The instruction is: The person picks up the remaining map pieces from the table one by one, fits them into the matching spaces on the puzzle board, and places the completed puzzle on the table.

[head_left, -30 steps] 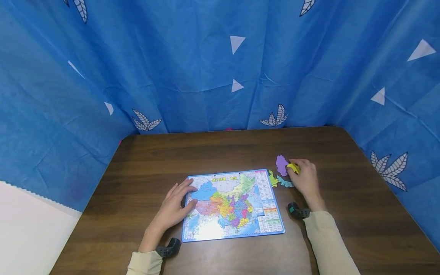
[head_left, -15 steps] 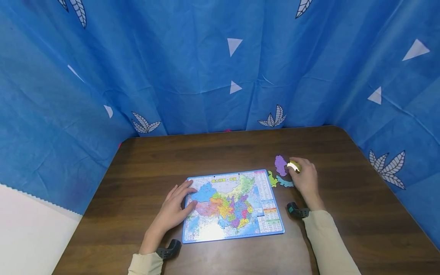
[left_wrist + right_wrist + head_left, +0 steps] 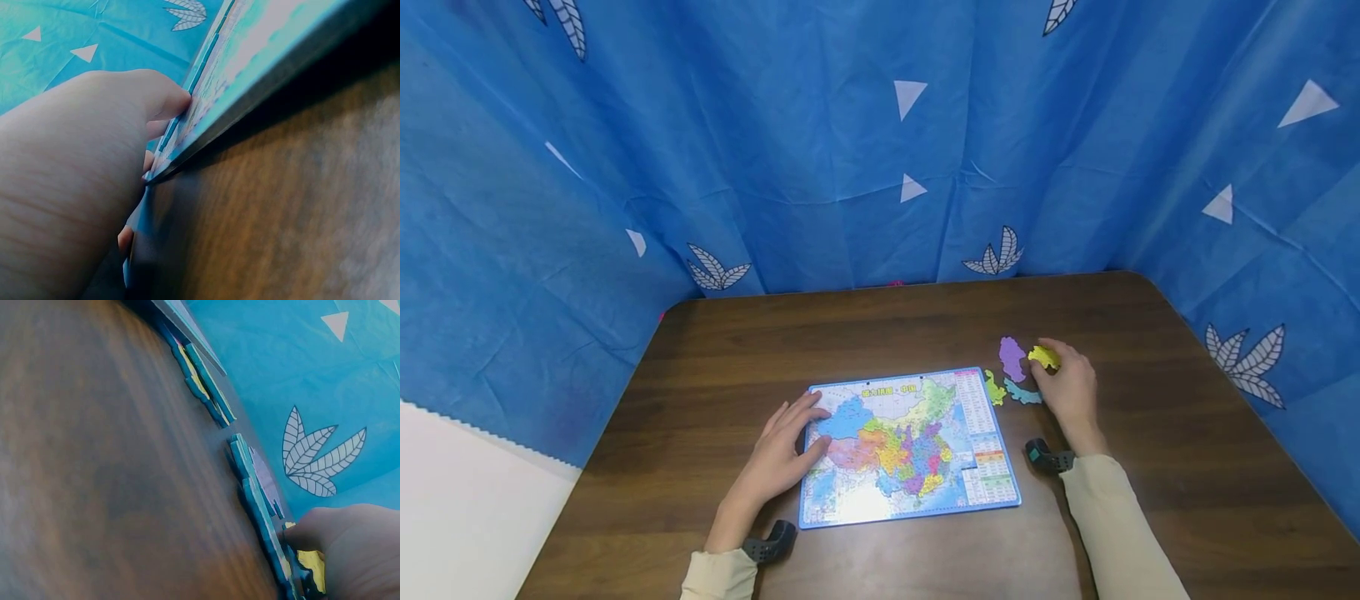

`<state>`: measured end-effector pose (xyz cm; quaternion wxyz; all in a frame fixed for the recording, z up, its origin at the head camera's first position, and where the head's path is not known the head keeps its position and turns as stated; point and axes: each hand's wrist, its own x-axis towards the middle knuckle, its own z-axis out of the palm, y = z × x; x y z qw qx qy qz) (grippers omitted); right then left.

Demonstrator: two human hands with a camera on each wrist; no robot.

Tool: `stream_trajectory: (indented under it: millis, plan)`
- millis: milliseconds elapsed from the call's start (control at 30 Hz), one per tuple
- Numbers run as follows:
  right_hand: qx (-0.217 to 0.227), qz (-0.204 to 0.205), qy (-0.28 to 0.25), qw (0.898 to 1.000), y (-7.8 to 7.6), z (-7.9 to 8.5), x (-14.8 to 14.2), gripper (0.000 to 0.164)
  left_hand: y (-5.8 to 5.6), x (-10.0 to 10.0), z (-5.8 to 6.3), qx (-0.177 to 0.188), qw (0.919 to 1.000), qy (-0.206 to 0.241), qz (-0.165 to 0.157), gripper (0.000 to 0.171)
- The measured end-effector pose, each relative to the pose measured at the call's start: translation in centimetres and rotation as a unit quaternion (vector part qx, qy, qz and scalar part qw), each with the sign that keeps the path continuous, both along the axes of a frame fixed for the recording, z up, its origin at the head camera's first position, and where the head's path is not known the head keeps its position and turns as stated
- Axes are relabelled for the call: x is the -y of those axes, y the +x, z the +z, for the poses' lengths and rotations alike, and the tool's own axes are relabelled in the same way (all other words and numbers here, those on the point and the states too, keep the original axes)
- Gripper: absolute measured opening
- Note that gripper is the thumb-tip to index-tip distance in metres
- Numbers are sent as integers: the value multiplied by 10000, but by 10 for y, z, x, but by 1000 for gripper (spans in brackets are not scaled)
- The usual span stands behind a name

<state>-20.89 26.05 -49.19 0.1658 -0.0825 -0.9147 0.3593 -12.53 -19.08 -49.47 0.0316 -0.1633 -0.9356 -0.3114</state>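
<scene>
My left hand (image 3: 786, 446) rests with spread fingers on the left edge of a puzzle board (image 3: 887, 517) printed with a colourful map of China. In the left wrist view, its thumb (image 3: 169, 97) touches the board's rim. My right hand (image 3: 1070, 392) pinches a yellow puzzle piece (image 3: 1043, 357) between thumb and fingers, beyond the board's upper right corner. Just left of that piece lies a purple puzzle piece (image 3: 1012, 358). A teal puzzle piece (image 3: 1021, 392) and a green puzzle piece (image 3: 994, 388) lie nearer the board. The right wrist view shows these pieces edge-on, the yellow one partly hidden by the hand.
The board lies on a dark wooden table (image 3: 737, 333). A blue patterned curtain (image 3: 850, 125) hangs behind the table and along its sides. Something white (image 3: 467, 500) shows at the lower left, past the table edge. Each wrist wears a black camera band (image 3: 771, 542).
The yellow piece was tilted and flashed with glare half a second ago; now its yellow face shows. My right hand has shifted slightly away from me. The left hand stays put.
</scene>
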Motion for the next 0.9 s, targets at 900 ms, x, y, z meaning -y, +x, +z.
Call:
stream_trajectory:
  millis: [900]
  plan:
    - [10,149,65,9999,3,8,4,37,-1,1,3,63,10000,-22,-24,37]
